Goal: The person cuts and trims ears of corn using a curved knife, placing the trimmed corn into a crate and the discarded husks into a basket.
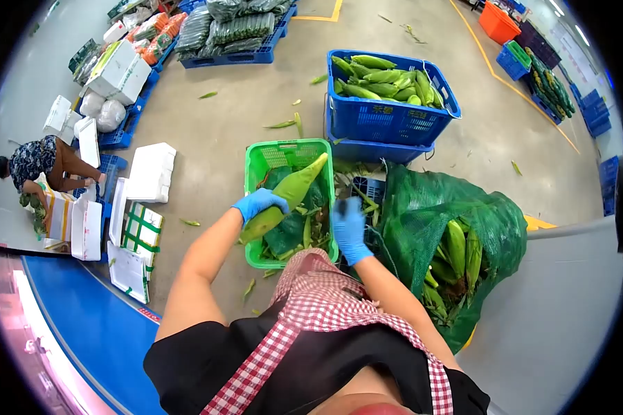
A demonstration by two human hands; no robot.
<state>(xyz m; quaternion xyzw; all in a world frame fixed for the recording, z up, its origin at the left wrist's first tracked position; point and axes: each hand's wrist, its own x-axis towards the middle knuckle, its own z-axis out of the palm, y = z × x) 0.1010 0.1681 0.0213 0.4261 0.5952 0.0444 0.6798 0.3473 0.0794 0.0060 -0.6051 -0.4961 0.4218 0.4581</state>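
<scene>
My left hand (262,205), in a blue glove, is wrapped round a large green corn cob in its husk (291,191), held slantwise above a green crate (289,147). Inside that crate lie green netting and husk scraps. Just right of the crate is my right hand (349,225), also gloved in blue; something dark shows at its fingertips, too blurred to name. A green mesh sack (422,197) stands open to the right, with husked corn cobs (455,249) in its mouth. Beyond, a blue crate (387,117) full of corn rests on another blue crate.
Husk scraps (282,125) lie on the floor. At the left, a person (41,162) bends over foam boxes (86,228). Bagged green produce (239,31) sits on a blue pallet at the back. An orange crate (498,23) is at the far right.
</scene>
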